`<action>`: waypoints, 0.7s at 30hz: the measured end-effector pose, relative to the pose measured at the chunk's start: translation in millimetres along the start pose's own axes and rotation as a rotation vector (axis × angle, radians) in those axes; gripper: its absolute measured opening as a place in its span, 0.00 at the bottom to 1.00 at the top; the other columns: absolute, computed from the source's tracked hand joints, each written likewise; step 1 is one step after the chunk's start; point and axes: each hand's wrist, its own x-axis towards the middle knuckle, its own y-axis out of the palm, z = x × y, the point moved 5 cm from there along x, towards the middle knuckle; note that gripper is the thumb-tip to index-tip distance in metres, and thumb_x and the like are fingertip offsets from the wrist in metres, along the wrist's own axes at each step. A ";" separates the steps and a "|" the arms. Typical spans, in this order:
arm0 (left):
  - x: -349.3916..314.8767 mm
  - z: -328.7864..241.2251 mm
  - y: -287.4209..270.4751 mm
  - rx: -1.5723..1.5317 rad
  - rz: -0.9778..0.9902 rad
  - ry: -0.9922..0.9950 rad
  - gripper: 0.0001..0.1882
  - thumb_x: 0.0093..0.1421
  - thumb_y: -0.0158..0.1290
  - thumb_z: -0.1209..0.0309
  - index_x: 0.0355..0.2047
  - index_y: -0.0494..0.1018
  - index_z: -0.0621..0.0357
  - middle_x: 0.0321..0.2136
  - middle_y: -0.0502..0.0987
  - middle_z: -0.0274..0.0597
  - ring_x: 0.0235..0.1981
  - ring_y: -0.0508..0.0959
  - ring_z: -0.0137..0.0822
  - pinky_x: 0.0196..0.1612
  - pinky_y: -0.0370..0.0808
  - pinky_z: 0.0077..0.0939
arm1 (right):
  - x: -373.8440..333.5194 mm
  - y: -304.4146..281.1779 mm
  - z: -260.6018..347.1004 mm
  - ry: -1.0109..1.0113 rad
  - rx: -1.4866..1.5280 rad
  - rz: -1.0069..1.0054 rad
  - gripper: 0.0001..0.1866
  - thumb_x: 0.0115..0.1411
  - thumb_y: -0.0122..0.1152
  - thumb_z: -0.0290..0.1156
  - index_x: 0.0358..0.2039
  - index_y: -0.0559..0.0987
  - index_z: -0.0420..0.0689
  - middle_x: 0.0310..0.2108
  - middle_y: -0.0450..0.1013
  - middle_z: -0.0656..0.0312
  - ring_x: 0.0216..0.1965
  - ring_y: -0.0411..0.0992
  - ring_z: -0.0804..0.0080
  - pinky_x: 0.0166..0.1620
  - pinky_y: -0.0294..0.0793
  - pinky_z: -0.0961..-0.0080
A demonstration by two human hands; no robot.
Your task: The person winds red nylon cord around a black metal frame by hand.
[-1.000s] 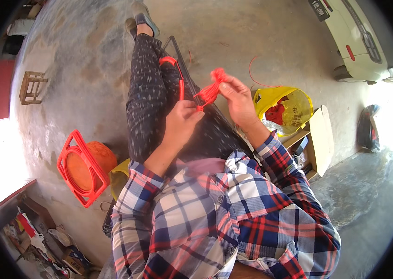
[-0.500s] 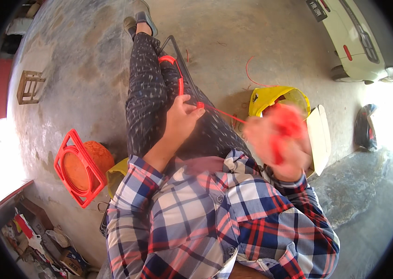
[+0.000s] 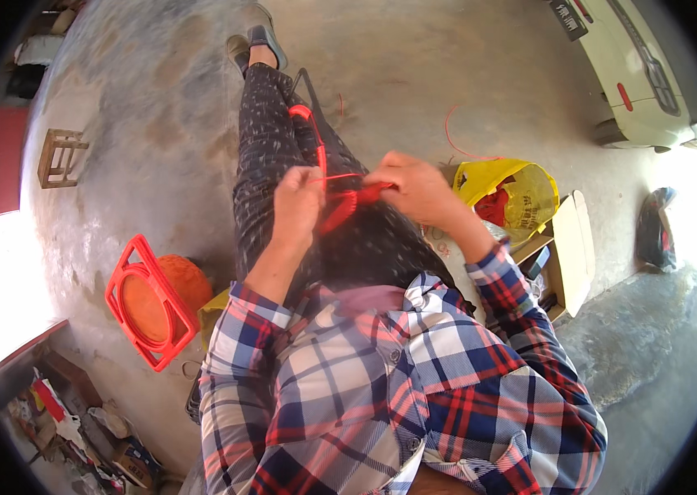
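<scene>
I judge the red cord bundle (image 3: 339,213) light, limp, best held where right hand (image 3: 419,191) pinches it; left hand (image 3: 296,203) closure unclear.

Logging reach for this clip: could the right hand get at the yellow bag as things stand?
Probably yes: nothing visible blocks the right hand from the open yellow bag at its right, though that hand holds red cord.

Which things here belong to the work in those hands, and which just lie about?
Apparently in use:
red cord, between left hand and right hand
red curved piece near the left hand

Apparently just lying about:
wooden stool
dark bag
pale car
</scene>
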 end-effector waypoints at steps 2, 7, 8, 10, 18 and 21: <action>1.8 17.3 3.8 0.114 0.157 -0.178 0.06 0.65 0.48 0.70 0.36 0.73 0.59 0.18 0.70 0.30 0.14 0.64 0.19 0.16 0.58 0.16 | 7.6 32.2 -6.7 0.244 -0.007 0.177 0.14 0.50 0.62 0.23 0.40 0.80 0.43 0.39 0.75 0.57 0.41 0.75 0.65 0.42 0.73 0.71; 13.6 16.7 -15.2 0.095 0.030 0.154 0.11 0.65 0.49 0.64 0.34 0.73 0.58 0.16 0.68 0.28 0.13 0.62 0.20 0.17 0.56 0.17 | 14.8 40.9 -10.6 0.291 0.464 -0.025 0.15 0.51 0.64 0.24 0.42 0.79 0.41 0.42 0.75 0.55 0.44 0.75 0.61 0.48 0.73 0.69; 9.8 3.3 -9.0 0.100 0.049 0.151 0.11 0.65 0.49 0.64 0.34 0.73 0.58 0.16 0.68 0.28 0.13 0.62 0.20 0.17 0.56 0.17 | 12.8 30.5 -11.9 0.116 0.399 -0.148 0.16 0.52 0.65 0.25 0.43 0.78 0.40 0.43 0.75 0.54 0.44 0.75 0.62 0.49 0.72 0.71; -12.6 -25.0 4.9 -0.231 0.191 -0.091 0.10 0.65 0.49 0.65 0.31 0.73 0.57 0.15 0.66 0.28 0.14 0.62 0.19 0.17 0.56 0.17 | 13.8 18.3 6.3 0.044 0.362 -0.151 0.15 0.53 0.65 0.26 0.43 0.78 0.40 0.43 0.75 0.55 0.44 0.75 0.63 0.49 0.72 0.71; -2.4 -8.8 9.2 -0.180 0.214 -0.190 0.16 0.65 0.51 0.59 0.28 0.71 0.59 0.22 0.71 0.32 0.16 0.65 0.22 0.14 0.55 0.15 | 21.7 -35.7 -10.5 0.419 1.644 -0.659 0.12 0.67 0.51 0.36 0.44 0.73 0.42 0.33 0.74 0.62 0.37 0.73 0.69 0.46 0.71 0.71; 0.1 3.2 16.2 -0.160 0.154 -0.325 0.20 0.66 0.46 0.52 0.33 0.68 0.59 0.26 0.77 0.46 0.12 0.65 0.25 0.12 0.55 0.16 | 2.8 -78.7 -13.8 0.116 1.817 -0.384 0.15 0.69 0.44 0.42 0.41 0.71 0.43 0.21 0.68 0.65 0.24 0.66 0.75 0.32 0.65 0.75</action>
